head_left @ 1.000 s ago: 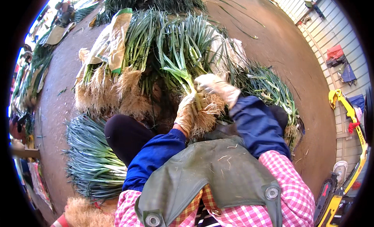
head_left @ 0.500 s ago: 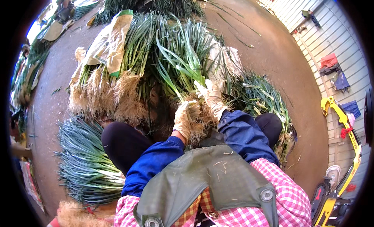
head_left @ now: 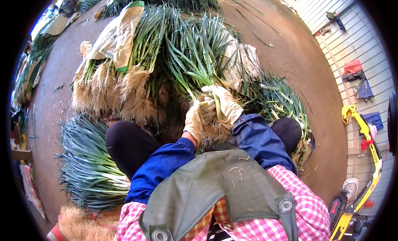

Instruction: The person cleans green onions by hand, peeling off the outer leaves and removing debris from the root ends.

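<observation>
Right now both gloved hands grip one bunch of leeks (head_left: 199, 63) at centre, roots down, leaves fanning to 12 o'clock. Left hand (head_left: 193, 121) wraps its fingers around the stems; right hand (head_left: 224, 102) pinches them, steadying the bunch. A trimmed pile (head_left: 87, 162) lies at 8 o'clock.

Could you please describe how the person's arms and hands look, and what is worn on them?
Both arms wear loose blue sleeve covers over a pink and white checked shirt. The left hand and the right hand wear thin, pale beige gloves, soiled and wrinkled. A grey-green apron with metal eyelets covers the chest.
</observation>
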Available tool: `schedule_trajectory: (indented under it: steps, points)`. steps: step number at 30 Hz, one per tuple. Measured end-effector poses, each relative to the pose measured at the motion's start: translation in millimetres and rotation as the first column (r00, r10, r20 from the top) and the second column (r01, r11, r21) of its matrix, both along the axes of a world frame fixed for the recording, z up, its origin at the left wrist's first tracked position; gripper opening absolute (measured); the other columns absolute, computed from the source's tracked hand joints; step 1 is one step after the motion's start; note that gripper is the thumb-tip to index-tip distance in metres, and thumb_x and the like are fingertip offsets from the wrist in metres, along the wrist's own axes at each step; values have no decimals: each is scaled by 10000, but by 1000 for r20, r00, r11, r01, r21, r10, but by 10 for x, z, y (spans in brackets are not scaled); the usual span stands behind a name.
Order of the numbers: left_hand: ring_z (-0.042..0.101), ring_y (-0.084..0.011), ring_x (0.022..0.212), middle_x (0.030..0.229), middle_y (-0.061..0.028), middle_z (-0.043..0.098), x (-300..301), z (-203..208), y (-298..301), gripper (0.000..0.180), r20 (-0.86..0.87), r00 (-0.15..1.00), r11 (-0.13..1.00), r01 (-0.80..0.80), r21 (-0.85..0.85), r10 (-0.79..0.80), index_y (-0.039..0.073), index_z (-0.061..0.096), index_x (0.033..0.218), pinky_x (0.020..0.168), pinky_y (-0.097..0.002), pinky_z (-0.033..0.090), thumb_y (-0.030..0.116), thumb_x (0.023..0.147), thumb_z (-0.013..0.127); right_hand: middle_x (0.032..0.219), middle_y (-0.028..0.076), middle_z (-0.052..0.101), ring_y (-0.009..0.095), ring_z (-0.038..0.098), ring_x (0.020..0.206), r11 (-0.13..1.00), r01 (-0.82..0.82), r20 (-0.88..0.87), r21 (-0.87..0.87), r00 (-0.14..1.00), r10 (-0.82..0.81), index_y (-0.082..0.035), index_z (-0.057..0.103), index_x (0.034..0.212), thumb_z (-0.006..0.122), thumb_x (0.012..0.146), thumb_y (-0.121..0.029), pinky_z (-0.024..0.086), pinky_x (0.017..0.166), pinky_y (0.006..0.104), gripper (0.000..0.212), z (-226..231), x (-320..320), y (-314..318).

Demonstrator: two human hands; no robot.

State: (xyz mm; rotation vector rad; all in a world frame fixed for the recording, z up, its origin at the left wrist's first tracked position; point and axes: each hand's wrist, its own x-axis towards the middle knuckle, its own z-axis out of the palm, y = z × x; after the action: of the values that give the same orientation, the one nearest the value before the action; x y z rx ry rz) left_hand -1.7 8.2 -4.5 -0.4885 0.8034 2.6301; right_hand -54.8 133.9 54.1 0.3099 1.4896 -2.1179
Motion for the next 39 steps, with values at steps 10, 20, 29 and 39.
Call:
schedule_trajectory:
  steps: [10, 20, 29, 39]
  points:
    - [514, -133, 462, 680, -49, 617, -62, -92, -49, 514, 75, 996, 997, -53, 60, 49, 42, 626, 987, 447, -267, 465, 520, 939, 446, 665, 5, 566, 64, 433, 454, 942, 281, -173, -184, 934, -313, -18, 616, 1005, 600, 894, -202, 350, 388, 190, 215, 419, -537, -56]
    - [454, -80, 500, 725, 24, 574, -33, 239, 46, 426, 70, 993, 989, -106, 105, 99, 95, 591, 1125, 432, -228, 378, 457, 970, 427, 867, 55, 590, 191, 561, 759, 969, 70, -107, 235, 993, -46, -116, 614, 1056, 558, 918, -337, 548, 652, 413, 266, -392, -360, -147]
    - [569, -127, 562, 740, -41, 632, -17, 116, 43, 277, 131, 971, 980, -200, -13, 200, 85, 633, 971, 464, -246, 453, 340, 936, 530, 915, 52, 658, 139, 603, 691, 996, -8, 26, -84, 1000, 10, -37, 614, 1151, 478, 968, -293, 527, 631, 291, 343, -288, -341, -145]
    - [570, -138, 715, 848, -20, 627, 15, 38, 121, 310, 22, 997, 995, -70, -76, 71, 44, 615, 1045, 660, -268, 462, 312, 890, 630, 1017, 96, 665, 194, 663, 807, 955, 244, -50, -167, 965, -256, -28, 584, 1100, 507, 934, -164, 545, 611, 264, 228, -275, -479, -257]
